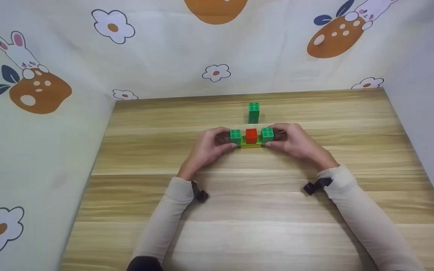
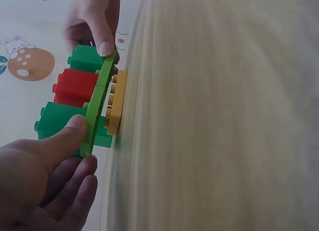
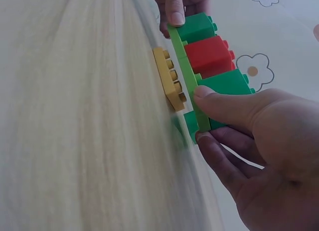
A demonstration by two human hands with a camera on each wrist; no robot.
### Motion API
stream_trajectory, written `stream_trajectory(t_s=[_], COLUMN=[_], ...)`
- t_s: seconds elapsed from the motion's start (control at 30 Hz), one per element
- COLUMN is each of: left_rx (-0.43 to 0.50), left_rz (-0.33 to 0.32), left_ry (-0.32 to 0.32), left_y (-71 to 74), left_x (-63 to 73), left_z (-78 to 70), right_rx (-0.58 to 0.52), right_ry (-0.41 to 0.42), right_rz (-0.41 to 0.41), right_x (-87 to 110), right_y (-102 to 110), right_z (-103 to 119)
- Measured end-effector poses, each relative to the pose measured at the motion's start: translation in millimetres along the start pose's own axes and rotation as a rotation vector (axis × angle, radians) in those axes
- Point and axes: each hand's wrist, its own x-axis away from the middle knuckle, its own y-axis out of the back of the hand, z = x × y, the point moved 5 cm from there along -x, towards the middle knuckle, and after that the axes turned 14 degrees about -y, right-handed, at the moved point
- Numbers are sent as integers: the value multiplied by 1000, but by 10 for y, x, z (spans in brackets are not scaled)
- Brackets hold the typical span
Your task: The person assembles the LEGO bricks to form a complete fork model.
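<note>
Both hands hold a toy brick build by its ends. Its base is a light green plate strip (image 2: 95, 109) with a seam near the middle. On the strip sit a red brick (image 1: 251, 136) in the centre, a green brick (image 1: 235, 136) at the left and another green brick (image 1: 267, 134) at the right. My left hand (image 1: 210, 145) pinches the left end, thumb on the strip's near edge. The right end is pinched likewise by my right hand (image 1: 296, 141). Below the strip lies a yellow plate (image 3: 168, 79) on the table, studs up, with a visible gap between them.
Behind the build, a tall green brick stack (image 1: 254, 113) stands upright on the wooden table (image 1: 254, 210). Cloth walls (image 1: 164, 56) printed with rabbits and flowers rise at the table's back and sides. Each wrist carries a small black camera mount (image 1: 317, 185).
</note>
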Motion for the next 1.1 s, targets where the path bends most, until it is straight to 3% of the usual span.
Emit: stream_trajectory(t_s=[0.63,1.1], left_rx=[-9,26], left_rz=[2,14], left_ry=[14,69], left_y=[-40,-79], left_x=[-6,-5], left_z=[13,33], right_rx=[16,-15], right_ry=[22,18], right_rz=[-28,-24], right_x=[-14,-51], right_y=[-18,-28], right_z=[4,-40])
